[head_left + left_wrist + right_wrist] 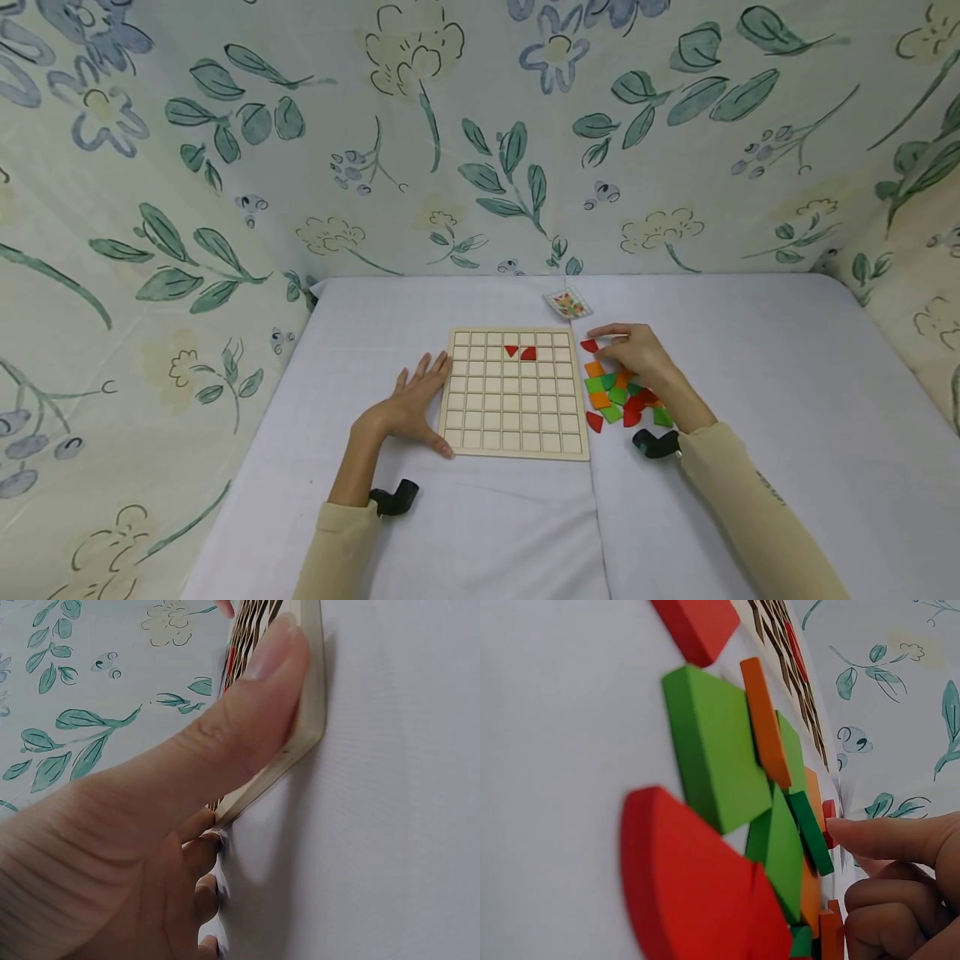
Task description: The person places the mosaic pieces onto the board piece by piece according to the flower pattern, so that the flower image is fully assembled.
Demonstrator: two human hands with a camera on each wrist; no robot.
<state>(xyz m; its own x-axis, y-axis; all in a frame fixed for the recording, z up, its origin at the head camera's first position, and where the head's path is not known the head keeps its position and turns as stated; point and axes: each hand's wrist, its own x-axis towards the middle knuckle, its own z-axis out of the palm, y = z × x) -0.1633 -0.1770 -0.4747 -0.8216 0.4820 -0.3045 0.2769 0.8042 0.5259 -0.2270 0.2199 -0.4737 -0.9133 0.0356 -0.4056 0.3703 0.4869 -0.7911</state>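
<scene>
A pale wooden grid board point(493, 385) lies flat on the table, with a red triangle point(512, 351) and a red quarter-circle piece point(528, 354) in cells of an upper row. Fingers spread, my left hand point(408, 410) rests along the board's left edge; its thumb point(262, 682) lies over the near corner. Just beyond the board's right side, my right hand point(637, 354) pinches another red piece point(588, 345) with rounded edge between thumb and index finger. Below that hand spreads a loose pile of red, green and orange pieces point(720, 750), partly hidden by it.
A small printed card point(568, 303) with a coloured pattern lies behind the board's far right corner. One red piece point(594, 422) sits near the board's right edge. White cloth point(510, 525) covers the table, and a floral curtain point(480, 142) hangs behind.
</scene>
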